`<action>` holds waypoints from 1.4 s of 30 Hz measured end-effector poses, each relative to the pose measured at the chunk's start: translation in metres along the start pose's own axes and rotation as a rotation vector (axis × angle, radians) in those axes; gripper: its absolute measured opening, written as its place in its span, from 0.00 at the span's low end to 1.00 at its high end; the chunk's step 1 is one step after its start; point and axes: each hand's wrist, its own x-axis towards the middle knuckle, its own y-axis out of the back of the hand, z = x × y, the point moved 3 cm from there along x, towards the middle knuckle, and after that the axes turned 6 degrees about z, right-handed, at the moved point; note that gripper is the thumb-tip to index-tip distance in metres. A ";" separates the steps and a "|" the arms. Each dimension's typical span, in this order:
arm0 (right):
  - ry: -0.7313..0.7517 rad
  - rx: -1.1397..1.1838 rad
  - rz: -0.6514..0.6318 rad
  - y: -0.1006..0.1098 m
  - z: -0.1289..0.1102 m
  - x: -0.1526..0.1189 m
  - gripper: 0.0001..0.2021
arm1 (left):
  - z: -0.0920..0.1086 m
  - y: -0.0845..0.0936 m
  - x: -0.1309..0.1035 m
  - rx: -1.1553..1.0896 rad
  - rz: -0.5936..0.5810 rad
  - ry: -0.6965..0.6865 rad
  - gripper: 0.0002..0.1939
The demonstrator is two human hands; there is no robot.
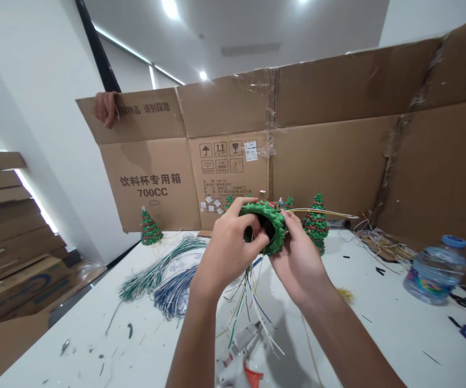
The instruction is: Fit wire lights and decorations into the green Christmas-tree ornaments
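A miniature Christmas tree (275, 245) is tipped on its side, its hollow dark base turned toward me. My left hand (233, 245) grips its left rim, with thumb and fingertips reaching into the opening; whatever they touch inside is hidden. My right hand (297, 253) wraps the tree's right side. Thin white and yellow wires (326, 212) stick out to the right beyond my right fingers. Below the base hang several coloured wires (249, 291). Under my hands, a white glue gun (246, 338) with an orange-red trigger lies on the table.
Bundles of green wires (156, 269) and blue wires (176, 291) lie left. Finished-looking trees stand at the left (150, 226) and behind my right hand (317, 218). A water bottle (435, 272) is at right. Cardboard (233, 113) walls the back; another person's hand (106, 109) grips its top.
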 end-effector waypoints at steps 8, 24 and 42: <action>0.019 0.021 -0.024 -0.004 -0.002 -0.005 0.04 | 0.003 -0.006 0.001 0.193 0.148 -0.060 0.08; -0.090 0.080 0.062 -0.005 -0.011 -0.001 0.06 | 0.012 -0.009 0.002 0.233 0.207 -0.097 0.03; -0.091 0.057 -0.005 -0.001 -0.004 -0.004 0.02 | -0.001 -0.023 0.004 0.092 0.258 -0.045 0.09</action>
